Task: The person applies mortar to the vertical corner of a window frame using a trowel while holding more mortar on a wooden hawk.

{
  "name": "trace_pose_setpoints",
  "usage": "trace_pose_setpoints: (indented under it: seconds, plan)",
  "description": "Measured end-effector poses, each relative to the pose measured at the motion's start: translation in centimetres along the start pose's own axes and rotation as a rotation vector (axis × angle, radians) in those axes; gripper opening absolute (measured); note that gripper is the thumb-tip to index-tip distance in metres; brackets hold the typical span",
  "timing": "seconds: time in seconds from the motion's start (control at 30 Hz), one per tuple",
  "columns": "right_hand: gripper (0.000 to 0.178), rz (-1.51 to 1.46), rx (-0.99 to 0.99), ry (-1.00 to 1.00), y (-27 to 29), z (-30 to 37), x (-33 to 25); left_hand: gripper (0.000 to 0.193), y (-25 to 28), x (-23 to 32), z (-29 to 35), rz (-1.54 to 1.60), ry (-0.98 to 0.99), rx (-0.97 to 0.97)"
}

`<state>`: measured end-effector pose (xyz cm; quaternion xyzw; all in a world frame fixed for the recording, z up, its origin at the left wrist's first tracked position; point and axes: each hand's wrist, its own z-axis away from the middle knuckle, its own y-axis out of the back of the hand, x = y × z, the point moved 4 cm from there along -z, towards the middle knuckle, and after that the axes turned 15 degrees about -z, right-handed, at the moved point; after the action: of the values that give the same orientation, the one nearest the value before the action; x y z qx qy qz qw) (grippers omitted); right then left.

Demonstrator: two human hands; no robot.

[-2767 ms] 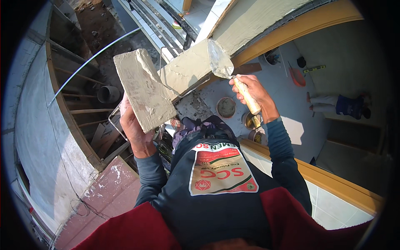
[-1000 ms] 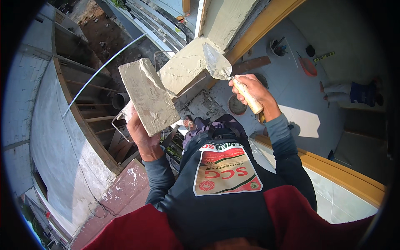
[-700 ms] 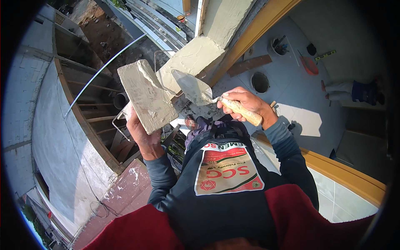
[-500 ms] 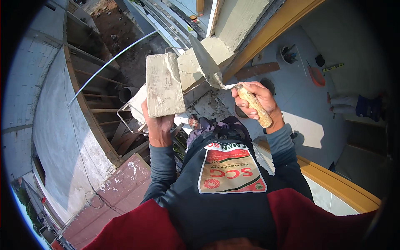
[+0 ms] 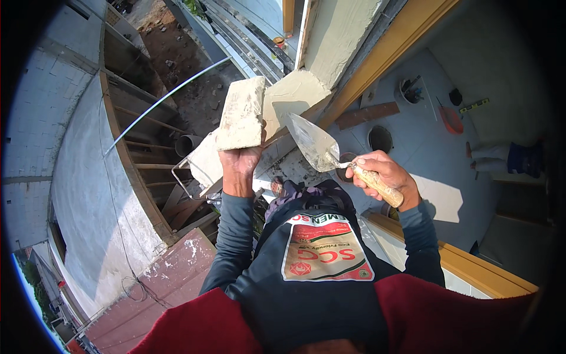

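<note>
My left hand grips a flat rectangular plastering float from beneath, its fingers mostly hidden under it. Pale mortar coats the upturned face, and the far end tilts away from me. In my right hand is a pointed trowel, the fingers wrapped round its worn wooden handle. Mortar smears the metal blade, which points up and left, apart from the float. Just beyond both tools lies a plastered ledge, smooth and cream-coloured, meeting a plastered wall strip. The blade overlaps the ledge's near edge in view.
A yellow-orange frame runs diagonally on the right. Below it, on the tiled floor, are a dark bucket, a tool bucket, a plank and a spirit level. A bent metal rail and drop lie left.
My right hand has moved right and towards me, and the trowel blade has turned and come lower. The float has shifted right and changed its tilt, still held in my left hand.
</note>
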<state>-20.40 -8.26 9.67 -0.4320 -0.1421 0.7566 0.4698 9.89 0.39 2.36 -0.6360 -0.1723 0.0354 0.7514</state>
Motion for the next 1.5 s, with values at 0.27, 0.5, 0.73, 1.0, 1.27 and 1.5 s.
trace_pose_setpoints:
  seconds: [0.27, 0.5, 0.73, 1.0, 1.27, 1.5]
  plan:
    - [0.019, 0.67, 0.431, 0.643, -1.6, 2.4, -0.1, 0.038, -1.1, -2.9, -2.1, -0.115, 0.011, -0.06]
    - [0.026, 1.391, 0.468, 1.001, -5.2, 5.6, -1.2, 0.038, -1.4, -5.3, -4.7, -0.22, 0.026, 0.064]
    - [0.027, 1.533, 0.493, 0.981, -4.5, 3.9, -2.1, 0.04, -1.5, -6.9, -3.9, -0.03, 0.182, -0.094]
    - [0.029, 1.438, 0.603, 1.102, -2.8, -1.9, -3.4, 0.042, -0.4, -6.9, -1.4, -0.101, 0.233, -0.182]
    - [0.03, 0.966, 0.791, 0.918, -0.8, -4.9, -4.5, 0.042, 0.6, -4.7, 0.8, -0.15, 0.131, -0.111]
    - [0.026, 1.125, 0.749, 0.812, -4.1, -4.6, -3.5, 0.041, 1.4, -3.9, 1.4, -0.132, 0.096, -0.095]
